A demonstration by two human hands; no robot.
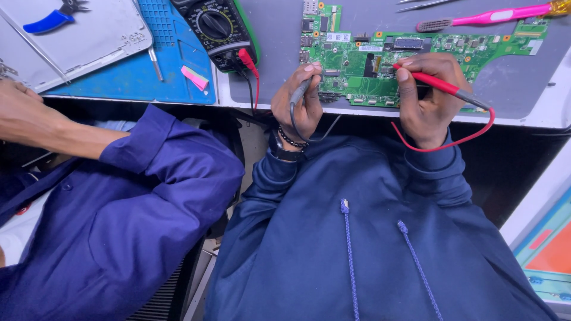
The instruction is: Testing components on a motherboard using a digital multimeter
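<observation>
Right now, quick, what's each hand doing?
Left hand: closed, holding the black probe.
Right hand: closed, holding the red probe on the green board.

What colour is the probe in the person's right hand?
Red, with a red lead; the probe in the right hand shows best in the head view.

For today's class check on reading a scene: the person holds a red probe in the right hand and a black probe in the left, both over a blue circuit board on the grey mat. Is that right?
Not quite. The circuit board is green, not blue, as the head view shows. The rest holds: the right hand holds the red probe, the left hand the black probe, over the board on the grey mat.
</observation>
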